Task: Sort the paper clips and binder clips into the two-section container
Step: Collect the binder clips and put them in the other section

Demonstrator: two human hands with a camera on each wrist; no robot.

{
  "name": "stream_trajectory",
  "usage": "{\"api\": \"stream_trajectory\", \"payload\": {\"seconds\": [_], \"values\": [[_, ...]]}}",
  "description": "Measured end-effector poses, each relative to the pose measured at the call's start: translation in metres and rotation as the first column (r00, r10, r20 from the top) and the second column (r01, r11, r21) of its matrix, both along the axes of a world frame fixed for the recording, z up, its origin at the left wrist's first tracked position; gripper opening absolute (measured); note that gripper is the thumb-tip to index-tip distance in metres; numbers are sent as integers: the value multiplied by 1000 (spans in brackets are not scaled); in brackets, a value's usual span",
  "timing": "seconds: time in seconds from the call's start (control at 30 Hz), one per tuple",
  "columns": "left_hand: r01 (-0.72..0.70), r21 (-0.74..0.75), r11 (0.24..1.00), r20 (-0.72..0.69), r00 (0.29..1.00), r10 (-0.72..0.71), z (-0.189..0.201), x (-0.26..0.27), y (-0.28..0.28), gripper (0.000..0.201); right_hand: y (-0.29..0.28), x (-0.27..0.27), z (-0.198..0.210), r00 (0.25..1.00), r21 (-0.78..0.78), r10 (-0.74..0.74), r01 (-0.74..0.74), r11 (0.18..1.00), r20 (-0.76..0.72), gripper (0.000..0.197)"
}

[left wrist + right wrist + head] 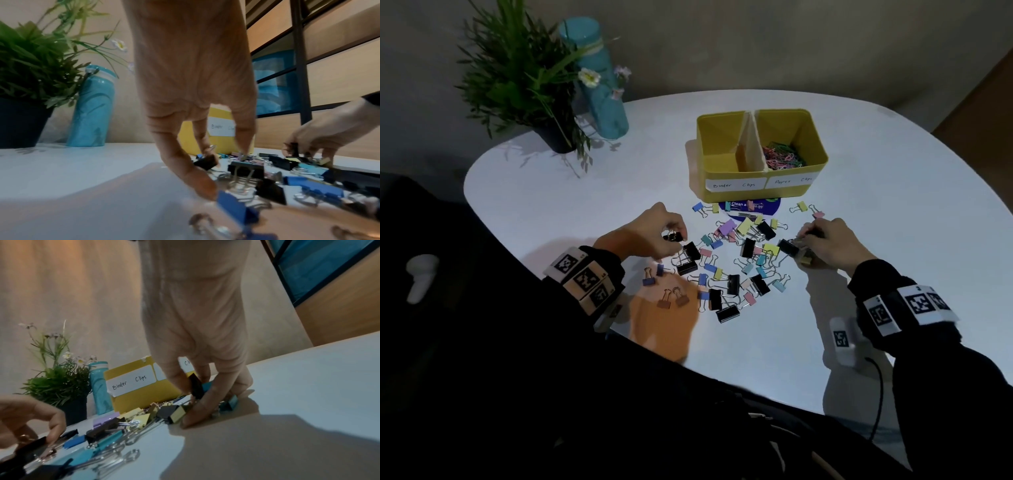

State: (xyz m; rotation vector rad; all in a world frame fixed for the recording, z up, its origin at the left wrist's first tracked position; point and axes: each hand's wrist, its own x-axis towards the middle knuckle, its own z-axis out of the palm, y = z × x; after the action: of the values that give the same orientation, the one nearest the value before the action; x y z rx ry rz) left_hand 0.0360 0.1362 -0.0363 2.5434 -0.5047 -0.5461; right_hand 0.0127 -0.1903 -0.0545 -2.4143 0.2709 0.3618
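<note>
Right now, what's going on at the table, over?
Left hand pinches a small black binder clip; right hand grips several clips. Yellow two-section container: binder side empty, paper clips in. Pile still loose on table.

On the worktop [859,171] the two-section container [760,186] stands at twelve o'clock, paper clips [784,156] in its right section. Binder clips [732,263] lie scattered before it, at centre. The potted plant [524,85] and bottle [599,82] stand at ten o'clock, bottle right of plant.
</note>
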Motion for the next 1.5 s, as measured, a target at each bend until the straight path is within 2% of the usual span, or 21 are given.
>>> {"api": "stream_trajectory", "payload": {"seconds": [0.03, 0.1, 0.17, 0.2, 0.3, 0.4, 0.53, 0.67, 0.77, 0.83, 1.07, 1.27, 1.37, 1.5], "values": [[-37, 31, 999, -26, 999, 37, 1, -2, -4, 44, 1, -1, 1, 999, 52, -30, 30, 998, -14, 12], [-90, 125, 988, -62, 993, 99, 0, -8, -14, 68, 7, -4, 5, 998, 110, -32, 38, 993, -55, 39], [-90, 186, 978, -14, 995, 94, -4, -13, -27, 71, 16, -8, 8, 996, 17, 18, -17, 1000, -82, 70], [-94, 191, 977, 18, 996, 93, -6, -15, -33, 65, 22, -10, 9, 995, -52, 52, -56, 997, -80, 75], [-119, 172, 978, 53, 992, 112, -12, -11, -42, 47, 30, -9, 5, 990, -146, 111, -122, 982, -82, 56], [-85, 140, 987, 37, 996, 80, -13, -5, -41, 46, 31, -7, 6, 990, -119, 113, -123, 985, -82, 37], [-46, 78, 996, 52, 998, 42, -2, 1, -37, 43, 26, -8, 17, 996, 163, 87, -88, 983, 13, 21], [-82, -63, 995, -25, 996, 81, 13, 3, -28, 32, 18, -5, 14, 999, 235, 37, -38, 971, 7, 21], [-146, -176, 973, -55, 989, 138, 35, 4, -25, 32, 15, -5, 16, 1000, 315, -17, 18, 949, -5, 17], [-169, -263, 950, -54, 986, 161, 51, 6, -26, 32, 13, -7, 20, 998, 400, -46, 61, 914, -46, 23], [-161, -471, 867, 90, 969, 229, 88, 23, -45, 34, -1, -1, 32, 978, 550, -192, 203, 810, -79, 29], [-130, -430, 893, 330, 899, 289, 89, 52, -79, 34, -4, 0, 59, 969, 527, -207, 106, 844, 137, 25], [-145, -419, 896, 334, 893, 301, 81, 68, -87, 37, 3, 8, 72, 942, 476, -219, 75, 876, 255, 20], [-161, -340, 927, 259, 931, 256, 71, 77, -86, 43, 29, 28, 88, 895, 437, -252, 72, 897, 369, 20]]}}
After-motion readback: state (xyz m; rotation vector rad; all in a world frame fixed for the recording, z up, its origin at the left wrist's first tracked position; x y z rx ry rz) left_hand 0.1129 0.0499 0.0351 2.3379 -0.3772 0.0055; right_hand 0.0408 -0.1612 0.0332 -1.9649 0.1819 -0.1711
